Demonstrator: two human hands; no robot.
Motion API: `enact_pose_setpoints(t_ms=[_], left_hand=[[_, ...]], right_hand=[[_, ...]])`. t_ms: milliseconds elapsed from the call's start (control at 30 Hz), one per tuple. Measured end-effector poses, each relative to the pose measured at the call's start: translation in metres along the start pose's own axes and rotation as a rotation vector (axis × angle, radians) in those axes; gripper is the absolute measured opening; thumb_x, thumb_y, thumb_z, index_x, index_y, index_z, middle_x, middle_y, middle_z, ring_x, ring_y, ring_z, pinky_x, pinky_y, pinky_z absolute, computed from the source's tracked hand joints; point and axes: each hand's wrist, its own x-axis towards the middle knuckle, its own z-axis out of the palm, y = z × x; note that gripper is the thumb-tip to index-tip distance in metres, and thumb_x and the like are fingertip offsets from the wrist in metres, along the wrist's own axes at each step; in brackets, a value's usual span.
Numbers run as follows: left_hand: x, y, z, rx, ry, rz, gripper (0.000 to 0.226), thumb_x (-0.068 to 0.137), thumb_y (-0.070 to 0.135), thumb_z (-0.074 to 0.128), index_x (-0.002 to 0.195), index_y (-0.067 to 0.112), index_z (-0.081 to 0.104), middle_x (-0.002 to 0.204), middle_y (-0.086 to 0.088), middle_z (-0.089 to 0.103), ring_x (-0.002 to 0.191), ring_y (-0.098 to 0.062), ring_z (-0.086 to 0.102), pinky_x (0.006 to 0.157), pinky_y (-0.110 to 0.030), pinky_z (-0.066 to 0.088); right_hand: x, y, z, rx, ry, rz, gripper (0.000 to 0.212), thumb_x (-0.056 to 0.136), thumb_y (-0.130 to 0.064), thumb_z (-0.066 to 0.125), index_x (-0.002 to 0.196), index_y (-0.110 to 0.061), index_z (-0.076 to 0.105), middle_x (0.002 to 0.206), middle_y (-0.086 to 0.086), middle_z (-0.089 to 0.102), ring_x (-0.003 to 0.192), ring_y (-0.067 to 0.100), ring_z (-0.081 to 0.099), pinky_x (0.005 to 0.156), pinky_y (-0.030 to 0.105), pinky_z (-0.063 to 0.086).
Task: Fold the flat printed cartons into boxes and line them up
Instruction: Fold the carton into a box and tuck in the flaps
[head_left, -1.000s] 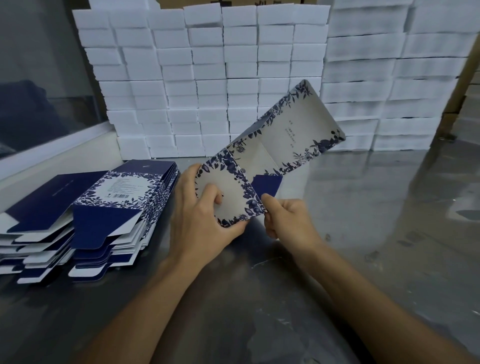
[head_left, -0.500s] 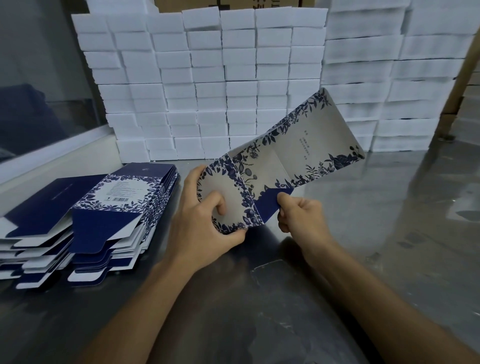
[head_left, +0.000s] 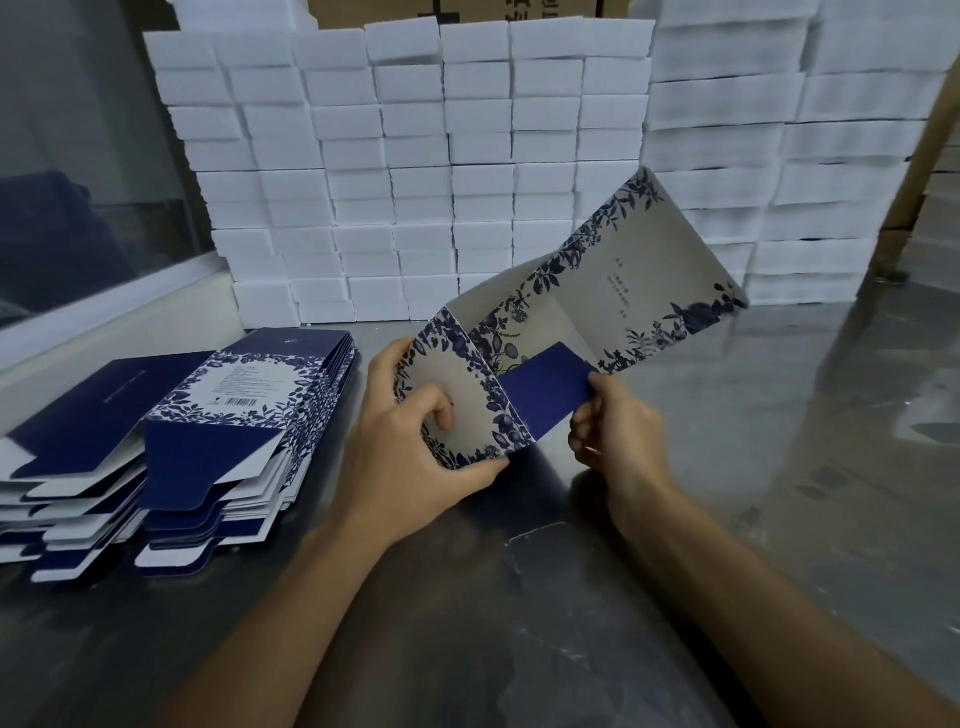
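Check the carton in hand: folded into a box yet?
No, half-formed. The carton is opened out, its end unclosed; the left hand grips one panel, the right hand pinches the blue flap.

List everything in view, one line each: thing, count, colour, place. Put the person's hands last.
carton being folded: one, grey with navy floral print, held above the table centre.
flat cartons: two overlapping stacks, navy and white, table left.
white blocks: many, white, stacked along the back.
table: one, grey metal, below everything.
left hand: one, grips the carton's near end panel.
right hand: one, pinches the carton's navy flap.
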Motion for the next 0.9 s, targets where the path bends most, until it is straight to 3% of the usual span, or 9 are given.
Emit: enact_pose_setpoints(t_ms=[100,233,300,367,467,600,733,800,900], left_hand=[[-0.001,0.000,0.001,-0.010,-0.003,-0.048,0.067,0.051,0.077,0.071,0.090,0.028,0.047,0.127,0.010,0.041,0.112,-0.004,0.046,0.082,-0.020,0.043],[-0.002,0.003,0.004,-0.157,0.002,-0.232,0.079,0.052,0.078,0.071,0.113,0.047,0.033,0.109,0.029,0.048,0.095,0.007,0.053,0.077,-0.022,0.048],[-0.001,0.004,0.006,-0.273,0.031,-0.287,0.083,0.056,0.073,0.071,0.124,0.049,0.029,0.105,0.023,0.054,0.089,0.003,0.059,0.074,-0.020,0.051],[0.002,0.004,0.007,-0.408,0.061,-0.321,0.081,0.064,0.069,0.067,0.134,0.043,0.033,0.092,0.009,0.062,0.081,-0.005,0.063,0.073,-0.017,0.051],[0.004,0.008,0.005,-0.572,0.031,-0.363,0.067,0.076,0.066,0.057,0.135,0.036,0.048,0.089,0.002,0.068,0.089,-0.014,0.067,0.087,-0.036,0.053],[0.006,0.009,0.005,-0.707,0.005,-0.345,0.030,0.091,0.040,0.050,0.121,0.037,0.053,0.091,0.005,0.075,0.083,-0.015,0.068,0.080,-0.044,0.051],[0.006,0.012,0.004,-0.628,-0.004,-0.291,0.030,0.090,0.040,0.053,0.119,0.047,0.052,0.087,-0.012,0.069,0.082,-0.039,0.063,0.079,-0.055,0.051],[0.006,0.010,0.003,-0.517,0.032,-0.232,0.035,0.089,0.041,0.053,0.124,0.047,0.050,0.099,0.001,0.062,0.088,-0.023,0.060,0.079,-0.048,0.052],[0.009,0.002,-0.002,-0.373,0.105,-0.136,0.057,0.088,0.014,0.050,0.137,0.042,0.039,0.120,0.014,0.045,0.103,-0.002,0.052,0.083,-0.016,0.046]], right_hand=[[0.000,0.003,0.003,-0.022,-0.070,-0.019,0.043,0.099,-0.050,0.050,0.073,-0.017,0.060,0.077,-0.008,0.072,0.084,0.015,0.067,0.072,0.034,0.047],[-0.001,0.005,0.011,0.004,-0.138,-0.043,0.052,0.086,-0.058,0.061,0.113,-0.014,0.064,0.104,-0.001,0.074,0.093,0.011,0.073,0.063,0.028,0.056],[-0.002,0.005,0.010,0.029,-0.149,-0.036,0.064,0.073,-0.066,0.063,0.116,-0.018,0.063,0.110,0.001,0.072,0.096,0.010,0.072,0.065,0.028,0.058],[-0.001,0.006,0.008,0.040,-0.151,-0.027,0.074,0.063,-0.076,0.062,0.117,-0.025,0.066,0.112,-0.002,0.073,0.102,0.014,0.072,0.086,0.041,0.059],[-0.002,0.002,0.008,0.009,-0.187,-0.039,0.091,0.059,-0.089,0.060,0.124,-0.025,0.065,0.121,-0.002,0.071,0.114,0.020,0.067,0.106,0.050,0.047],[-0.002,-0.007,0.009,-0.072,-0.202,-0.022,0.100,0.054,-0.095,0.055,0.126,-0.027,0.061,0.126,0.000,0.068,0.119,0.022,0.063,0.109,0.051,0.044],[-0.001,-0.012,0.006,-0.058,-0.141,0.023,0.087,0.059,-0.081,0.055,0.122,-0.021,0.065,0.127,0.009,0.066,0.116,0.031,0.064,0.107,0.060,0.045],[-0.002,-0.013,0.005,-0.057,-0.123,0.014,0.082,0.062,-0.078,0.053,0.119,-0.021,0.067,0.127,0.009,0.065,0.116,0.029,0.064,0.107,0.058,0.045],[-0.005,-0.012,0.007,-0.078,-0.133,-0.049,0.078,0.064,-0.077,0.051,0.116,-0.022,0.069,0.122,0.006,0.068,0.114,0.026,0.065,0.108,0.054,0.044]])
